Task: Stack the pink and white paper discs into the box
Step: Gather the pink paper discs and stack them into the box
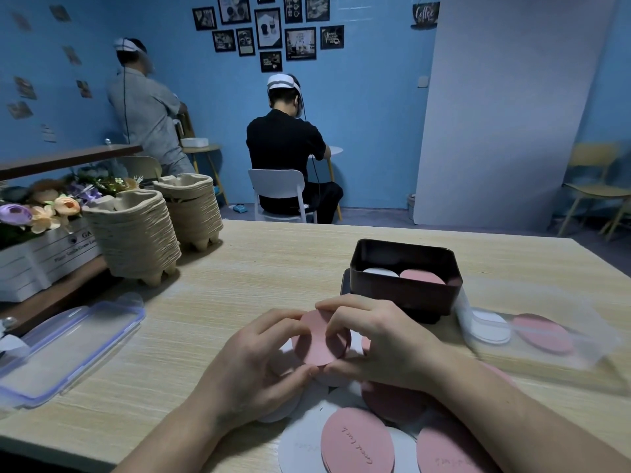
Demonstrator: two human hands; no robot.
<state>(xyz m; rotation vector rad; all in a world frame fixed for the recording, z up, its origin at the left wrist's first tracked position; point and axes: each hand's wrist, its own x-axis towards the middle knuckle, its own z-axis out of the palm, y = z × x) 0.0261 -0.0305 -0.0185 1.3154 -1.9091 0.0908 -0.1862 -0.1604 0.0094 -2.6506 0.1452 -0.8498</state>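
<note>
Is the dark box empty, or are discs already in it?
Not empty: a white disc and a pink disc lie side by side inside the box.

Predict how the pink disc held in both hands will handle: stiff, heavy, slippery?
Probably fairly stiff: the pink disc looks flat between fingertips. Likely light: left hand and right hand merely pinch its edges.

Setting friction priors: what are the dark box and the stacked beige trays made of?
Dark box: glossy hard plastic or tin, judging by rim sheen; unclear which. Stacked beige trays: likely moulded paper pulp, matte, rough layered edges.
</note>
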